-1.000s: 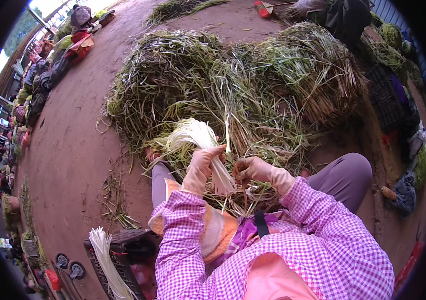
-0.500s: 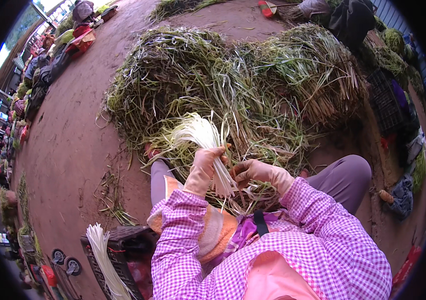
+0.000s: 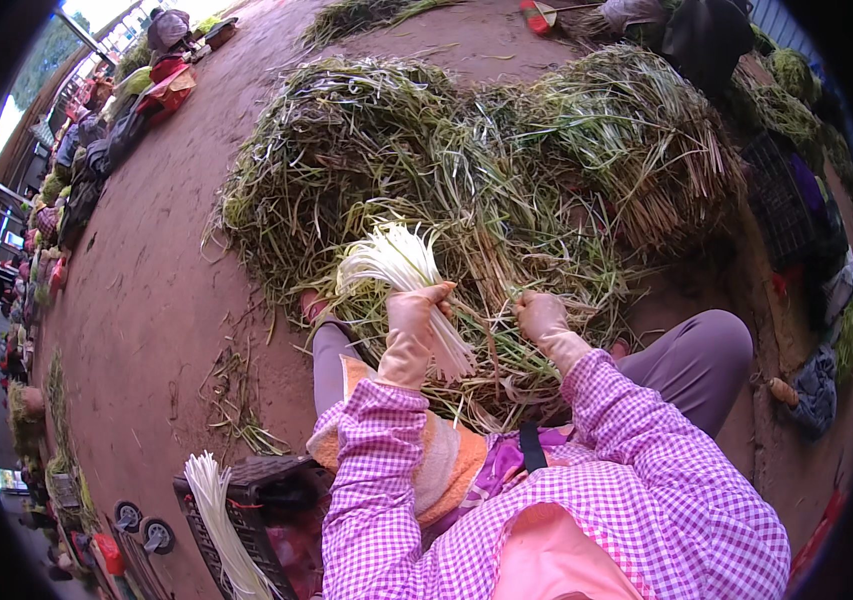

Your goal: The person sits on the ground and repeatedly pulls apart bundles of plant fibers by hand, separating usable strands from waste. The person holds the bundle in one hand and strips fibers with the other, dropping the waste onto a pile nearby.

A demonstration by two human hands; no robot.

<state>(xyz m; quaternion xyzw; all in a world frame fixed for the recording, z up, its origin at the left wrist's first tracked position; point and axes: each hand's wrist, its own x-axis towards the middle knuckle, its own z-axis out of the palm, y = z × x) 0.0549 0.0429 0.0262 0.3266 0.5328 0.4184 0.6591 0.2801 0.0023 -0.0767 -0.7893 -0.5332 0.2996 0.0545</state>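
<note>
My left hand [image 3: 416,318], in a pale glove, is closed round a bunch of long white stalks [image 3: 394,262] that look like blanched chives. Their pale ends fan out above the fist and the cut-looking ends [image 3: 454,355] stick out below it. To the right, my gloved right hand [image 3: 542,318] is closed at the near side of a big heap of green and brown stalks [image 3: 366,150]. Stalks of the heap show at its fingertips; how many it grips is hidden. Loose leaves and stems [image 3: 501,375] lie below and between both hands.
At the lower left, a black plastic crate [image 3: 246,490] carries another bundle of white stalks [image 3: 221,525]. Two small wheels [image 3: 143,527] are beside it. A second dark crate [image 3: 781,200] stands at the right. Red-brown floor [image 3: 146,280] runs along the left, with people and heaps beyond.
My right hand has moved from beside the white bunch rightward and up to the heap, and has closed there. My left hand keeps the bunch, almost in the same place.
</note>
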